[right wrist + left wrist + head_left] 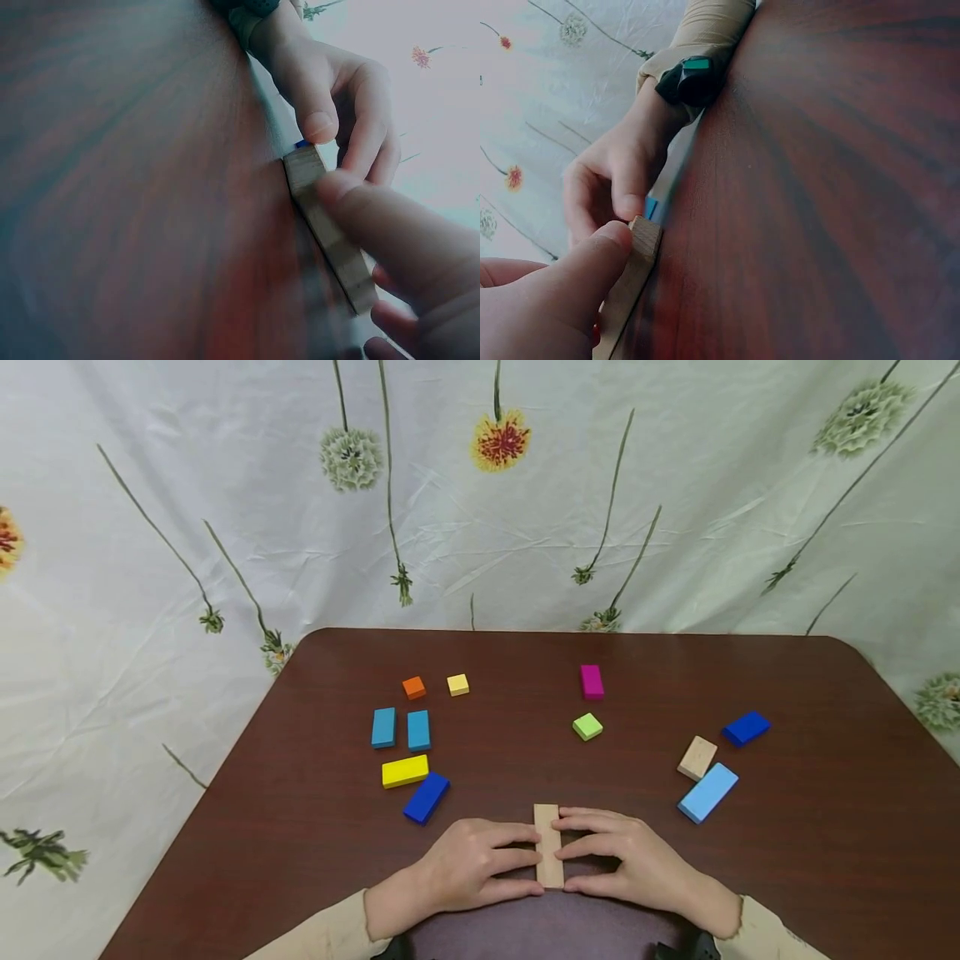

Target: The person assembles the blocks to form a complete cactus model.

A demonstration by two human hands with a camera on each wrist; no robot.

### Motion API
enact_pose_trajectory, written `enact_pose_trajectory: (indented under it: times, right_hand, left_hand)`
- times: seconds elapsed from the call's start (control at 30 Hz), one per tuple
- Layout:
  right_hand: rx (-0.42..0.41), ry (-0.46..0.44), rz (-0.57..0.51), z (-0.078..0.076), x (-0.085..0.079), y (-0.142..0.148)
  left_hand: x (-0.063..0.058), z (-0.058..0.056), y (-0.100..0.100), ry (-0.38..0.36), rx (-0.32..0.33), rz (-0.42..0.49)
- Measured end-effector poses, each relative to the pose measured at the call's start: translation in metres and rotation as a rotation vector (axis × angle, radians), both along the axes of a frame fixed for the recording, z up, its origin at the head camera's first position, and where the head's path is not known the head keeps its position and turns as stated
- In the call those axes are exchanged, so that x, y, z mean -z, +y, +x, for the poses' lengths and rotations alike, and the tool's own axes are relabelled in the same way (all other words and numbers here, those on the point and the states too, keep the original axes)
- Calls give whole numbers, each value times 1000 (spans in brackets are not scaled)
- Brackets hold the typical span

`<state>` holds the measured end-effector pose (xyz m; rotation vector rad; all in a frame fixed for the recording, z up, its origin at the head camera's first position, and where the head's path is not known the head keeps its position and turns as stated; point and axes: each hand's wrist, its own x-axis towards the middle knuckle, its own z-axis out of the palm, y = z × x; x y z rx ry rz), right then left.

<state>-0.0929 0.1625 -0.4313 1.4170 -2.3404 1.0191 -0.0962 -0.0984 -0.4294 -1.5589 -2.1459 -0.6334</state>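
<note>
A long plain wooden block [548, 847] lies near the table's front edge, its length pointing away from me. My left hand [483, 864] touches its left side with fairly straight, spread fingertips. From the opposite side, the fingertips of my right hand [626, 860] rest against it. In the left wrist view, the left thumb [615, 236] is at the near end of the wooden block [646, 238]. The right wrist view has the right thumb [341, 186] on the same block [326, 225], with the other hand just beyond. Neither hand wraps around the block.
At left lie yellow [405, 771] and dark blue [427, 798] blocks, two light blue blocks [383, 727], and orange [414, 687] and pale yellow [458, 685] cubes. Magenta [592, 682] and green [587, 727] blocks lie behind. Wooden [697, 757], light blue [708, 792] and dark blue [746, 728] blocks lie right.
</note>
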Motion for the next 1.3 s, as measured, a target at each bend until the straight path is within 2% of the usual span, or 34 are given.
enact_pose_trajectory:
  times: [0.13, 0.23, 0.43, 0.83, 0.97, 1.1, 1.2, 1.3]
  right_hand:
    - [93, -95, -18, -4, -7, 7]
    - [175, -135, -31, -9, -13, 17]
    - [281, -74, -79, -20, -17, 36]
    - [620, -13, -210, -22, -10, 70]
    - [765, -86, -233, -16, -10, 80]
    - [888, -174, -212, -9, -10, 91]
    - [930, -218, -195, -7, -10, 98]
    - [930, -257, -183, -5, -10, 103]
  left_hand:
    - [0, 0, 0, 7, -12, -4]
    - [0, 1, 0, 9, -18, -2]
    - [1, 0, 1, 17, -12, 23]
    - [2, 0, 1, 1, -2, 32]
    - [2, 0, 1, -6, -1, 30]
    - [3, 0, 1, -11, 2, 31]
    - [3, 0, 1, -8, 0, 32]
    - [3, 0, 1, -2, -3, 34]
